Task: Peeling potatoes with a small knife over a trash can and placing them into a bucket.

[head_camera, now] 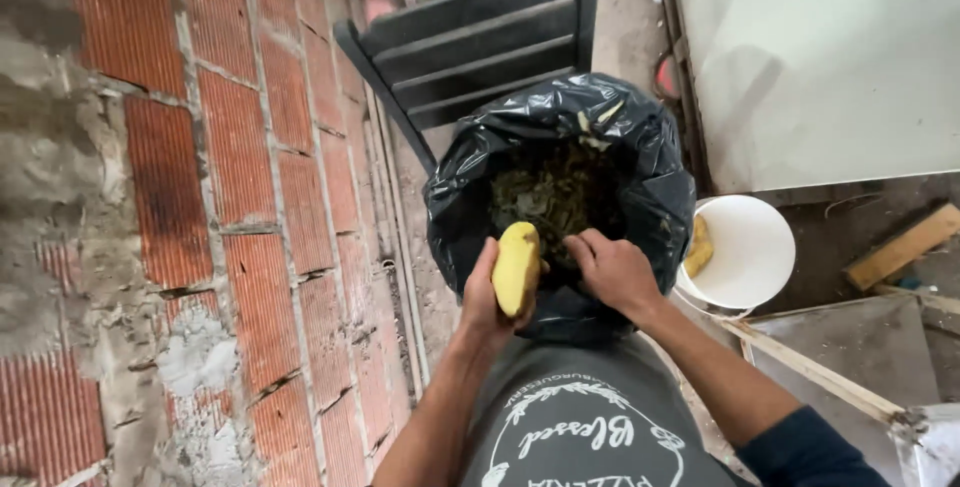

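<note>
My left hand (487, 299) grips a peeled yellow potato (516, 268), held upright over the near rim of a black rubbish bag (655, 187). My right hand (612, 269) is closed just to the right of the potato, fingers curled toward it; whatever it holds is hidden. Inside the bag lies a heap of dark green and brown scraps (555, 197). A few pale peel pieces (598, 117) cling to the bag's far inner wall.
A white bucket (755, 247) with a yellow potato piece (698, 247) stands to the right of the bag. A dark slatted chair (470, 42) is behind it. A red brick wall (200, 197) runs along the left. Wooden planks (900, 247) lie at the right.
</note>
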